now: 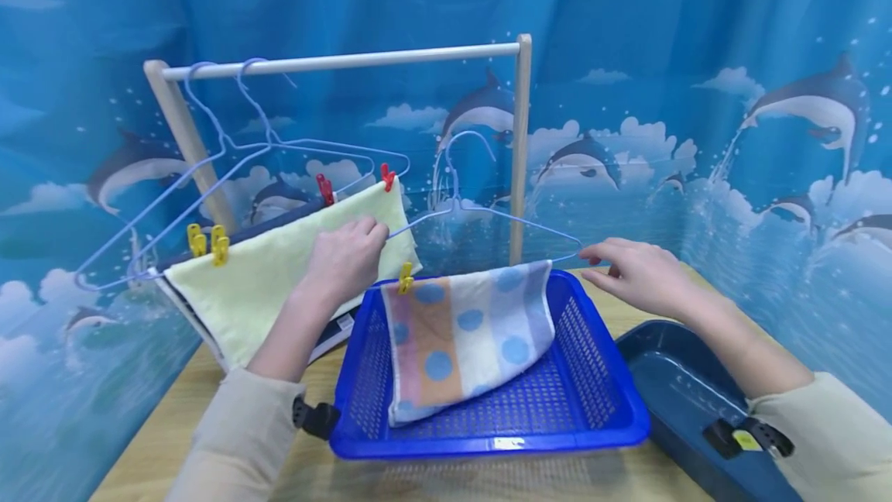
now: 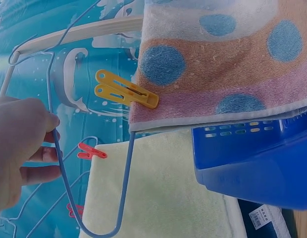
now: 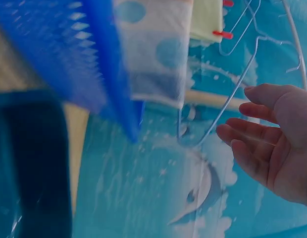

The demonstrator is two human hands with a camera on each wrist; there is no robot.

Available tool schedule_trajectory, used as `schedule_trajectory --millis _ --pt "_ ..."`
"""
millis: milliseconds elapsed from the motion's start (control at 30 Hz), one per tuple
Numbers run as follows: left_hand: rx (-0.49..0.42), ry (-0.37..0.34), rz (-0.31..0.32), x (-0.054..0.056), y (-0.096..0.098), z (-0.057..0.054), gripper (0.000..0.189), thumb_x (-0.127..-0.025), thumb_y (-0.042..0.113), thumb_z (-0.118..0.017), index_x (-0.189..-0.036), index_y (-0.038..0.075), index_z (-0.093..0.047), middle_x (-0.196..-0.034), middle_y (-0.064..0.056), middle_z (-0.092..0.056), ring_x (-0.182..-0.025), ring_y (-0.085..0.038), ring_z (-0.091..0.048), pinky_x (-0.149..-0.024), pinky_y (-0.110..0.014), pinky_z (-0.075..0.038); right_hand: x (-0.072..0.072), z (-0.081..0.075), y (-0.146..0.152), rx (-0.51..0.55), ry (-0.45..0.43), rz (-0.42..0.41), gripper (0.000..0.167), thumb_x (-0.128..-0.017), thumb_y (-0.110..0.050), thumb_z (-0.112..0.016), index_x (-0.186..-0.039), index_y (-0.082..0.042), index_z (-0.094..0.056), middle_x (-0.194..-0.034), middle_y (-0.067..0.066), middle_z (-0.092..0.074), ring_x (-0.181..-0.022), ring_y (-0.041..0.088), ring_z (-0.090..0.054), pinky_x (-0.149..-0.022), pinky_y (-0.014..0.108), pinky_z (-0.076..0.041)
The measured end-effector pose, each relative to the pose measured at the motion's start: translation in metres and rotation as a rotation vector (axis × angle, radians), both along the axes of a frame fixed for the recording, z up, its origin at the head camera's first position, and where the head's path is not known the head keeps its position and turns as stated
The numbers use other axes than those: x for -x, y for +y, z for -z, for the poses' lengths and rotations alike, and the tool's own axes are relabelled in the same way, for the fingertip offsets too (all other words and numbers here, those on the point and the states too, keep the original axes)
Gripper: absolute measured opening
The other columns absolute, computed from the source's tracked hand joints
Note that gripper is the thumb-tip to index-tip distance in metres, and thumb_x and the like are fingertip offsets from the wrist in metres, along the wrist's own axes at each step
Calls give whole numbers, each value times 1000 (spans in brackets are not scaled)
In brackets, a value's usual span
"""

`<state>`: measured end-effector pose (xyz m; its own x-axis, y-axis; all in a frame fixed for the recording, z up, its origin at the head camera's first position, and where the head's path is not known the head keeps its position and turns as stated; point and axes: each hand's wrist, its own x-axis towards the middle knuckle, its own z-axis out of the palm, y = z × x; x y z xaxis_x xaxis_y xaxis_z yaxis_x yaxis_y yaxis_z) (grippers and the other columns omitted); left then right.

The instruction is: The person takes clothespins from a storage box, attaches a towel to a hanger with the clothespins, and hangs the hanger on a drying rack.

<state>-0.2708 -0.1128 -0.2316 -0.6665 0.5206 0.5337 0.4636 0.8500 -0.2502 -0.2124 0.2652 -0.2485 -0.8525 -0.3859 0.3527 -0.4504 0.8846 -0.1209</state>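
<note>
A blue wire hanger (image 1: 512,217) is held up over the blue basket, its hook free of the rail. Folded over its lower bar hangs a striped towel with blue dots (image 1: 474,331), fixed at the left end by a yellow clothespin (image 2: 125,91). My left hand (image 1: 346,258) grips the hanger's left arm, thumb and fingers around the wire (image 2: 56,134). At the hanger's right corner, my right hand (image 1: 637,273) has loosely bent fingers (image 3: 250,134) right beside the wire; the towel's right end shows no clothespin. The towel's lower part reaches into the basket.
On the left, a drying rack (image 1: 348,60) bears two hangers with a pale yellow towel (image 1: 279,262) and a dark cloth behind it, clipped with red and yellow clothespins. The blue basket (image 1: 488,448) stands in front; a dark basin (image 1: 679,378) sits at the right.
</note>
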Motion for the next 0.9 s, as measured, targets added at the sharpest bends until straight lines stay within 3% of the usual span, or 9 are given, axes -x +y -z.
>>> schedule_trajectory --millis 367,467,700,800,900 --pt "-1 0 6 0 -1 2 6 -85 8 -59 -91 6 -60 -82 -7 -56 -64 -22 -53 -46 -32 -43 -3 26 52 -30 -66 63 22 -90 -19 -58 -104 -4 -66 -94 6 -66 -79 20 -62 -61 39 -50" --pt "1 -12 -1 0 -1 2 7 -85 8 -60 -91 6 -60 -81 -7 -56 -65 -22 -53 -47 -32 -44 -2 36 66 -29 -133 69 17 -90 -19 -59 -99 -8 -67 -87 -1 -65 -77 17 -61 -61 37 -49" --pt "9 -26 -2 1 0 2 7 -85 7 -58 -91 6 -60 -81 -7 -55 -67 -24 -54 -47 -35 -44 0 65 88 -70 -276 -69 5 -87 -18 -63 -82 -17 -64 -71 -15 -55 -62 1 -50 -55 26 -42" --pt "12 -25 -4 0 0 3 6 -85 7 -58 -91 6 -60 -82 -7 -56 -67 -24 -55 -47 -35 -44 -1 77 92 -75 -383 -100 10 -85 -23 -65 -77 -19 -60 -66 -15 -49 -57 -1 -41 -52 24 -37" --pt "17 -23 -5 0 0 3 6 -86 8 -57 -91 6 -60 -82 -7 -56 -67 -24 -55 -47 -35 -45 -2 87 93 -50 -530 -105 16 -81 -28 -69 -75 -17 -58 -65 -13 -49 -57 0 -42 -52 23 -37"
